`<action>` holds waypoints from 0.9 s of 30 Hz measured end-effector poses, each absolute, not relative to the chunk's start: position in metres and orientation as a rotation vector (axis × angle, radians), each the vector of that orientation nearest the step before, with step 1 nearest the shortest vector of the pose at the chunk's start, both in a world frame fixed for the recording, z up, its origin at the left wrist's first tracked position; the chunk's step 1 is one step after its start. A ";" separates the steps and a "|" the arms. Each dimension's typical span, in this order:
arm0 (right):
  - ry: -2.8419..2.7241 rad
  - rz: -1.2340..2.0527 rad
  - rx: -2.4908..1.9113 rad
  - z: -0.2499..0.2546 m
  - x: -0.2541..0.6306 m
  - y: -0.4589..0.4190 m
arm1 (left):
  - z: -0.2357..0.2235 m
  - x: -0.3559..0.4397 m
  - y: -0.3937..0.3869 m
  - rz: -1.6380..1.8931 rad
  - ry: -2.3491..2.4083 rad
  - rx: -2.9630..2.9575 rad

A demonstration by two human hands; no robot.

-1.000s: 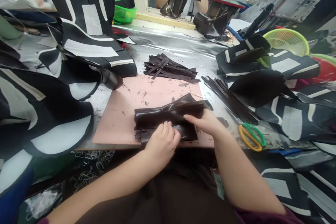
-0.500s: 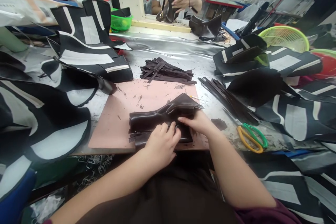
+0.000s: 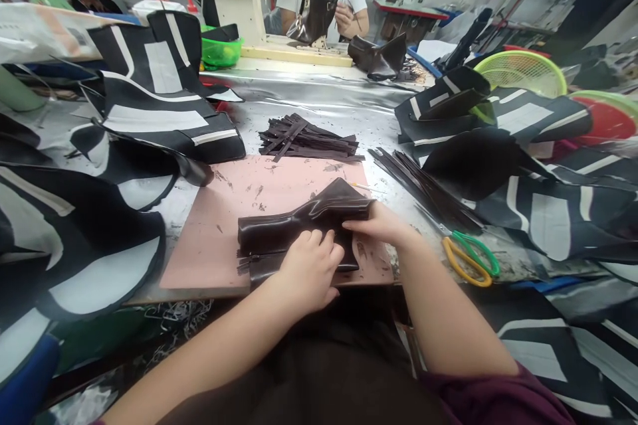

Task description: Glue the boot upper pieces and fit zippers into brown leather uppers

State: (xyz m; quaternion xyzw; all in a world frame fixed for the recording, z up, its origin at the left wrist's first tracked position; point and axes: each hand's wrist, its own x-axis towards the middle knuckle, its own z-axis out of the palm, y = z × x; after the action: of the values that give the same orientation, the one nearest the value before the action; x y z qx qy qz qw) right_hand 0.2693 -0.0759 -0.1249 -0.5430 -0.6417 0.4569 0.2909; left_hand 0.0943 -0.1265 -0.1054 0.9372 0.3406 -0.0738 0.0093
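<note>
A glossy dark brown boot upper lies folded on a pink board, with a zipper along its near side. My left hand rests on the near part of the upper, fingers bent and pressed against the zipper edge; its fingertips are partly hidden. At the right end, my right hand grips the upper, its thumb on top and the other fingers out of sight beneath the leather.
Beyond the board lies a pile of dark zipper strips. More long strips and scissors are at the right. Black boot pieces with white tape flank both sides. Across the table, a person handles a boot at a machine.
The view has shifted slightly. The flap at the upper's right end has folded down a little under my right hand. Across the table, the person's boot stands straighter and a hand has moved lower.
</note>
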 end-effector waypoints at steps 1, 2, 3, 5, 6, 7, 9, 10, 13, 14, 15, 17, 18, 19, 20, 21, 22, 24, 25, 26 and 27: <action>-1.731 1.212 -1.442 -0.123 0.272 -0.074 | -0.106 0.096 -0.126 -0.208 1.055 2.936; -1.745 1.191 -1.444 -0.121 0.273 -0.072 | -0.107 0.097 -0.125 -0.185 1.046 2.946; -1.756 1.169 -1.447 -0.119 0.275 -0.070 | -0.108 0.098 -0.124 -0.166 1.034 2.956; -1.794 1.173 -1.421 -0.116 0.277 -0.063 | -0.111 0.100 -0.123 -0.150 1.019 2.968; -1.820 1.191 -1.393 -0.115 0.278 -0.058 | -0.112 0.100 -0.122 -0.148 1.020 2.970; -1.854 1.213 -1.362 -0.113 0.280 -0.054 | -0.113 0.100 -0.122 -0.144 1.024 2.969; -1.924 1.240 -1.325 -0.111 0.283 -0.046 | -0.115 0.100 -0.122 -0.130 1.039 2.963; -1.956 1.238 -1.326 -0.111 0.285 -0.043 | -0.116 0.100 -0.122 -0.123 1.046 2.959; -2.013 1.172 -1.388 -0.112 0.287 -0.039 | -0.116 0.100 -0.123 -0.118 1.056 2.946; -2.020 1.141 -1.423 -0.114 0.287 -0.038 | -0.116 0.100 -0.123 -0.123 1.055 2.943; -2.025 1.107 -1.462 -0.116 0.286 -0.039 | -0.116 0.100 -0.123 -0.127 1.055 2.939; -2.041 1.029 -1.536 -0.120 0.284 -0.041 | -0.116 0.100 -0.124 -0.128 1.054 2.934; -2.051 0.989 -1.573 -0.123 0.283 -0.042 | -0.116 0.100 -0.124 -0.129 1.051 2.934; -2.061 0.952 -1.607 -0.126 0.282 -0.043 | -0.116 0.100 -0.125 -0.131 1.048 2.933; -2.068 0.919 -1.636 -0.128 0.282 -0.045 | -0.117 0.100 -0.125 -0.132 1.046 2.932; -2.075 0.889 -1.663 -0.130 0.281 -0.046 | -0.118 0.100 -0.125 -0.132 1.046 2.930; -2.079 0.863 -1.690 -0.132 0.281 -0.047 | -0.118 0.101 -0.125 -0.131 1.045 2.926; -2.077 0.822 -1.733 -0.134 0.283 -0.049 | -0.119 0.100 -0.125 -0.116 1.049 2.918; -2.080 0.800 -1.756 -0.133 0.284 -0.050 | -0.118 0.099 -0.125 -0.100 1.051 2.916; -2.087 0.770 -1.783 -0.131 0.286 -0.050 | -0.118 0.096 -0.124 -0.080 1.054 2.912; -2.106 0.733 -1.809 -0.128 0.289 -0.050 | -0.116 0.092 -0.124 -0.054 1.059 2.904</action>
State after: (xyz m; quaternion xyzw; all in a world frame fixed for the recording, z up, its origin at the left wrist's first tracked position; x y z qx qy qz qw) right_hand 0.2891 -0.0503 -0.1277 -0.6242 -0.7268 0.2529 0.1349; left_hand 0.0919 -0.1240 -0.1162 0.9391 0.3423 -0.0173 0.0250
